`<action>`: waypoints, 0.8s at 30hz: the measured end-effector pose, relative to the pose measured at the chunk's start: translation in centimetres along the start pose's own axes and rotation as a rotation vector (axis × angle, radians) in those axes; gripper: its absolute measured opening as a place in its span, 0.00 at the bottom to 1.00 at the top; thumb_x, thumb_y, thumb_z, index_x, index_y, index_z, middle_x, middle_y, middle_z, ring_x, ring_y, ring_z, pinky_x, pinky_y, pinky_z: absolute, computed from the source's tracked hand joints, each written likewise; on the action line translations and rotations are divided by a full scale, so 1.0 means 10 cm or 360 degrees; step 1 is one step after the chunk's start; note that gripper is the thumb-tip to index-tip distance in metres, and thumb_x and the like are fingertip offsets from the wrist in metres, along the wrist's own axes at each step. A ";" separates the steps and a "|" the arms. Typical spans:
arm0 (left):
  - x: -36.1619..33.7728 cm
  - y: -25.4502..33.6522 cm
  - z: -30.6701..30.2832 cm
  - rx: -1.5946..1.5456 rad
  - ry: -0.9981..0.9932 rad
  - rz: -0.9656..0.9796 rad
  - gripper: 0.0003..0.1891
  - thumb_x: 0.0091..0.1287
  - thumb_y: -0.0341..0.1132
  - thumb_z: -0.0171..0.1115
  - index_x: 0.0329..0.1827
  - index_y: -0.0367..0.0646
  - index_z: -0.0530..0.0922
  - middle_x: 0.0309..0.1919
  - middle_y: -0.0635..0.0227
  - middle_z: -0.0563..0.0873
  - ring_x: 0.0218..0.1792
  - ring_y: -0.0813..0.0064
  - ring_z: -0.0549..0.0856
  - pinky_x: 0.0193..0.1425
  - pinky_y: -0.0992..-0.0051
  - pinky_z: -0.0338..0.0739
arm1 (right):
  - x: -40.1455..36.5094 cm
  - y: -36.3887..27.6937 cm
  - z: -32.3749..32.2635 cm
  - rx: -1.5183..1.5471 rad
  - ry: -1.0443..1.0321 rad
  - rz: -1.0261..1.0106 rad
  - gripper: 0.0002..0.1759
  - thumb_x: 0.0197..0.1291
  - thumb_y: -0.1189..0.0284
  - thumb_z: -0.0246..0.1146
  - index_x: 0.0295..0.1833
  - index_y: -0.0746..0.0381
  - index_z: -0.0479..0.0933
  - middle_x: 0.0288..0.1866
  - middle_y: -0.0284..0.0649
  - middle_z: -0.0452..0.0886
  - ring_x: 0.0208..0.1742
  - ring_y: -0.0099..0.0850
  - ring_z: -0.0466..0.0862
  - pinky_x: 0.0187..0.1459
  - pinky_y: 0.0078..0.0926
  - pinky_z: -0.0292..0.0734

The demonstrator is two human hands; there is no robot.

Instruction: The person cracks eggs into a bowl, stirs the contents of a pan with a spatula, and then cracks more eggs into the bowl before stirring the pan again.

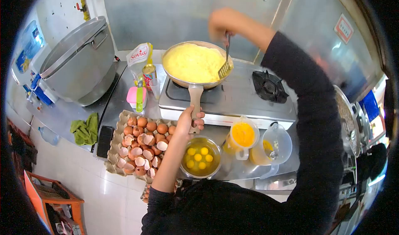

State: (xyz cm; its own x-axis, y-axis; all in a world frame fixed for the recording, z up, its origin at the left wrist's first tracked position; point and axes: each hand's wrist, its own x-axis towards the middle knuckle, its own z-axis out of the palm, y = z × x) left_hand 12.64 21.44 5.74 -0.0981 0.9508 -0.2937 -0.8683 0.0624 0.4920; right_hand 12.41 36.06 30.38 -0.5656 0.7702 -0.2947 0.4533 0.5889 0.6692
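Head camera looks down on a stove (232, 97) where a pan (183, 83) sits on the left burner, filled nearly to the rim with pale yellow egg (191, 62). The left hand (188, 119) has its fingers wrapped tight around the near end of the pan's handle (194, 95), which points back toward the person. The right hand (222, 25) reaches over the far side, fingers closed on the top of a fork (225, 66) whose tines dip into the egg at the pan's right edge.

By the look of it, the pan is heavy with its load and hot at the metal, so the pale handle is the safe place to hold; the egg is soft and loose and would slop over if the pan tilted. The fork is light and stiff.

On the table (62, 114) in front of the stove stand a bowl (183, 164) of raw yolks, just beside the left wrist, a tray (111, 152) of eggs and broken shells, and a jug (243, 135) of beaten egg. A large lidded pot (79, 64) stands to the left.
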 end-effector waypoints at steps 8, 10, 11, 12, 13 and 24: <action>-0.02 0.03 0.01 0.0160 0.0008 0.0011 0.11 0.63 0.42 0.35 0.35 0.45 0.60 0.18 0.75 0.66 0.14 0.85 0.61 0.18 0.81 0.61 | 0.60 -0.29 0.80 0.0004 0.0916 -0.0333 0.08 0.40 0.72 0.58 0.29 0.58 0.78 0.29 0.40 0.79 0.32 0.35 0.79 0.30 0.31 0.73; 0.00 0.05 -0.01 0.0169 -0.0014 -0.0019 0.11 0.63 0.42 0.34 0.35 0.45 0.60 0.18 0.75 0.66 0.14 0.84 0.62 0.18 0.81 0.62 | 0.69 -0.12 0.83 -0.0150 0.1095 -0.0514 0.07 0.40 0.72 0.57 0.28 0.59 0.78 0.28 0.40 0.79 0.31 0.35 0.79 0.30 0.32 0.73; -0.02 0.02 -0.01 0.0178 0.0016 -0.0008 0.11 0.63 0.42 0.34 0.35 0.44 0.60 0.18 0.74 0.66 0.15 0.84 0.62 0.18 0.80 0.62 | 0.68 0.00 0.83 -0.0199 0.1153 -0.0612 0.06 0.40 0.72 0.57 0.27 0.59 0.78 0.27 0.40 0.79 0.31 0.36 0.79 0.30 0.32 0.73; -0.02 0.02 0.00 0.0192 0.0042 0.0010 0.11 0.63 0.42 0.34 0.34 0.44 0.60 0.18 0.74 0.66 0.15 0.84 0.62 0.18 0.80 0.63 | 0.65 0.08 0.79 -0.0252 0.1218 -0.0705 0.06 0.41 0.72 0.57 0.27 0.59 0.78 0.27 0.40 0.79 0.32 0.36 0.79 0.30 0.33 0.73; -0.01 0.04 0.01 0.0209 0.0064 0.0034 0.11 0.63 0.42 0.34 0.34 0.44 0.59 0.18 0.74 0.66 0.15 0.84 0.63 0.18 0.80 0.63 | 0.49 0.13 0.68 -0.0160 0.1136 -0.0610 0.06 0.39 0.72 0.57 0.25 0.59 0.77 0.25 0.41 0.78 0.30 0.37 0.79 0.29 0.32 0.73; 0.01 0.01 0.01 0.0064 0.0021 0.0021 0.11 0.63 0.41 0.34 0.35 0.44 0.61 0.17 0.74 0.66 0.14 0.83 0.63 0.17 0.80 0.61 | -0.06 -0.51 0.87 0.0017 0.0631 -0.0107 0.06 0.39 0.75 0.58 0.27 0.60 0.79 0.29 0.40 0.79 0.32 0.31 0.79 0.28 0.25 0.74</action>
State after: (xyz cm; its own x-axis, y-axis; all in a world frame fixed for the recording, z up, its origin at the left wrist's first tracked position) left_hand 12.55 21.54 5.87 -0.1161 0.9477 -0.2974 -0.8467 0.0621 0.5284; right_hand 16.42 34.67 21.24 -0.8151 0.5772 -0.0502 0.4122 0.6387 0.6498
